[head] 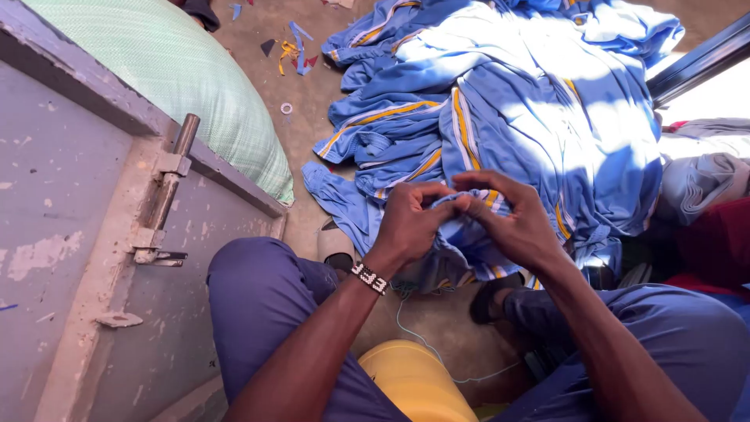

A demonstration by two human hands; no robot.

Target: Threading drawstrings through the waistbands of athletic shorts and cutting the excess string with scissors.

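Note:
My left hand [410,227] and my right hand [512,223] meet at the fingertips, both pinching a small fold of a blue garment with yellow and white stripes [461,242] that hangs down between my knees. A beaded band sits on my left wrist. A thin pale thread [426,340] trails from under the cloth down toward my lap. Whether a needle is between my fingers cannot be seen.
A large heap of similar blue striped garments [539,101] covers the floor ahead. A grey metal door with a bolt [168,191] stands at left, a green sack [180,70] behind it. A yellow seat [414,383] shows between my legs. Cloth scraps [293,47] litter the floor.

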